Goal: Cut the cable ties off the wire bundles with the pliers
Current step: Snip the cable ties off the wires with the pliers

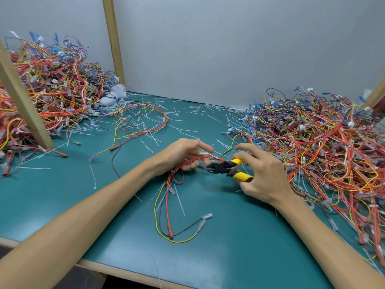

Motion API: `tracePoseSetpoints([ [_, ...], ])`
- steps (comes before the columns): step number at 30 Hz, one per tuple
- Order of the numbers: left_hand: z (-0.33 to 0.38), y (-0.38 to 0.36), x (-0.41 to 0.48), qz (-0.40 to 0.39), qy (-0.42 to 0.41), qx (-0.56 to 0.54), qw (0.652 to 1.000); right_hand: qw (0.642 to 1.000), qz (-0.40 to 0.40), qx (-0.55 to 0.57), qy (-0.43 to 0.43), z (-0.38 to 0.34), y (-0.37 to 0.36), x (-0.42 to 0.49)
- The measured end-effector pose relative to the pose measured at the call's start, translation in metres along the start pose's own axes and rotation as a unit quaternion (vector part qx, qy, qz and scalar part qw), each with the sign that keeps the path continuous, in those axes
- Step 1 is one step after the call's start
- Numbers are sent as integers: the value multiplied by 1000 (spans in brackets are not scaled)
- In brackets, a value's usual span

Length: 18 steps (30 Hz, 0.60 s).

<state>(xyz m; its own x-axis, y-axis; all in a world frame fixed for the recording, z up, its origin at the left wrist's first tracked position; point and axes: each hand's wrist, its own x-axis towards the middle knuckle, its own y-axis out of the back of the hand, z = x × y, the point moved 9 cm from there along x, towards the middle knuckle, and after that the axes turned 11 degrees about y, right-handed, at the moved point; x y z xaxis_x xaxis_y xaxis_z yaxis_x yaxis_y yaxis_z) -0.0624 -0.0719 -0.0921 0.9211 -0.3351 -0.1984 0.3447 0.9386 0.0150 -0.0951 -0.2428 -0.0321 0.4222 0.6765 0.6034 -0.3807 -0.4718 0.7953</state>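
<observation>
My left hand (185,152) grips a small wire bundle (166,197) of red, yellow and black wires at the middle of the green table (239,236). Its loose ends trail toward me with clear connectors. My right hand (262,174) holds yellow-and-black pliers (227,168). The black jaws point left, slightly apart, right by the bundle at my left fingers. A cable tie at the jaws is too small to make out.
A big heap of wire bundles (325,147) covers the right side. Another heap (48,86) fills the left, behind a wooden post (23,101). Cut white cable ties (179,119) litter the table's middle and back. A loose wire loop (143,122) lies left of centre.
</observation>
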Motion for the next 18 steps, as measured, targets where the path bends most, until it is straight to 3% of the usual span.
tracePoseSetpoints([
  [5,5,-6,-7,-129,17,-78,988,997,-34,8,63,-23,-11,4],
  [10,5,-9,-10,-160,27,-70,984,996,-43,2,78,-28,-14,4],
  [14,5,4,-5,-73,22,-22,997,998,-41,-16,36,-19,-11,3],
  [16,14,20,-6,37,-26,60,997,999,-33,-30,8,-13,-7,2],
  [18,29,34,-15,160,-96,193,963,998,-25,-48,-22,-6,-3,2],
])
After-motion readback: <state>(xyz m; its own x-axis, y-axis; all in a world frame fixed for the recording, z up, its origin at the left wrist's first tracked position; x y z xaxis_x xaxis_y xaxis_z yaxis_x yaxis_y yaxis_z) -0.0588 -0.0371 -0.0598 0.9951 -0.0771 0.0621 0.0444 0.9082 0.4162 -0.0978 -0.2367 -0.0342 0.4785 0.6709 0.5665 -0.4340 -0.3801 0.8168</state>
